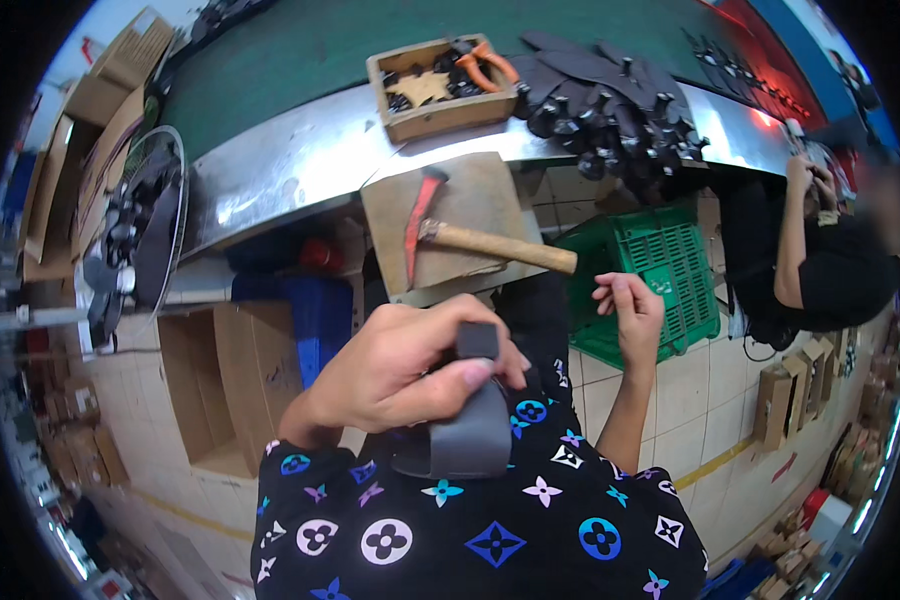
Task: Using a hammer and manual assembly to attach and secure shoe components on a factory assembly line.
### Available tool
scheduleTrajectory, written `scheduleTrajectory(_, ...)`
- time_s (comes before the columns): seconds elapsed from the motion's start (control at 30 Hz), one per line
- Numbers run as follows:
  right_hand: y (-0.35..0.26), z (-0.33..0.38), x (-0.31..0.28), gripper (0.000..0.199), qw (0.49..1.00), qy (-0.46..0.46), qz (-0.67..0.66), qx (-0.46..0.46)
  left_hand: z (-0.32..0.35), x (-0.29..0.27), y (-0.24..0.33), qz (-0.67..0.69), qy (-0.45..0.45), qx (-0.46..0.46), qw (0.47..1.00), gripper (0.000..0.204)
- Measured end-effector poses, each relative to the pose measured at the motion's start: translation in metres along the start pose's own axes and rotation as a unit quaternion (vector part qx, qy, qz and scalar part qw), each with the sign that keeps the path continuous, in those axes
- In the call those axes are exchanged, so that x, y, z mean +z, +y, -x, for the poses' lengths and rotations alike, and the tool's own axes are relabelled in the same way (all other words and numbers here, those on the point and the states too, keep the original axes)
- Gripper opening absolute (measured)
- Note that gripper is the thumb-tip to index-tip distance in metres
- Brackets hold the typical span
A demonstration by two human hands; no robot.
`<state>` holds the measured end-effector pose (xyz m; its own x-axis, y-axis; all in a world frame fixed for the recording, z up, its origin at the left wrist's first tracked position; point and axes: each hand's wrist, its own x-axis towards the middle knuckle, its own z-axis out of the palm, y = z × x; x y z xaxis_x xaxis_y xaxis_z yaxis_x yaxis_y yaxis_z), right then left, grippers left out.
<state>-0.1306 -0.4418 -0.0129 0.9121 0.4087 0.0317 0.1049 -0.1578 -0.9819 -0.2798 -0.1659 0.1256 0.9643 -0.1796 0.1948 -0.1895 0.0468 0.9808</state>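
Observation:
In front of my chest, my left hand (410, 365) is closed around a dark grey shoe (472, 440). Its square block heel end points upward beside my thumb, and a wide curved band shows below; part of it is hidden by my fingers. My right hand (632, 315) is raised to the right over a green basket, fingers loosely bent and apart, with nothing seen in it. Ahead of my hands, a hammer (490, 245) with a wooden handle and red head lies on a worn square board (470, 190), its handle pointing right.
On the metal-edged bench (280, 165) stand a wooden box (440, 122) of small dark parts with orange-handled pliers (488, 68), and a pile of dark heeled shoes (600, 100). A green basket (670, 270), cardboard box (230, 385) and blue bin (320, 325) are below. Another person (830, 260) works at right.

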Motion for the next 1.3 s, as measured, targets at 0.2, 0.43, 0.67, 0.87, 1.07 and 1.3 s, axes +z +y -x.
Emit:
scheduleTrajectory(0.2,-0.045,0.033,0.009,0.028,0.996,-0.024,-0.079,-0.026,-0.022,0.010,-0.022,-0.006,0.110,-0.012,0.994,0.016)
scheduleTrajectory(0.43,-0.099,0.068,0.025,0.034,0.969,-0.197,-0.074,-0.132,-0.063,0.035,-0.040,-0.036,0.070,0.033,0.996,0.019)
scheduleTrajectory(0.67,-0.106,0.074,0.022,0.024,0.933,-0.239,-0.082,-0.258,-0.059,0.049,-0.030,0.147,-0.110,-0.089,0.979,0.023)
scheduleTrajectory(0.87,-0.113,0.072,0.027,0.027,0.918,-0.280,-0.080,-0.269,-0.049,0.045,-0.022,0.141,-0.104,-0.076,0.982,0.025)
scheduleTrajectory(1.07,-0.112,0.069,0.032,0.033,0.899,-0.330,-0.080,-0.278,-0.041,0.041,-0.021,0.129,-0.097,-0.048,0.986,0.023)
scheduleTrajectory(1.3,-0.110,0.069,0.039,0.032,0.860,-0.353,0.039,-0.366,-0.036,0.034,-0.010,0.106,-0.055,-0.118,0.986,0.019)
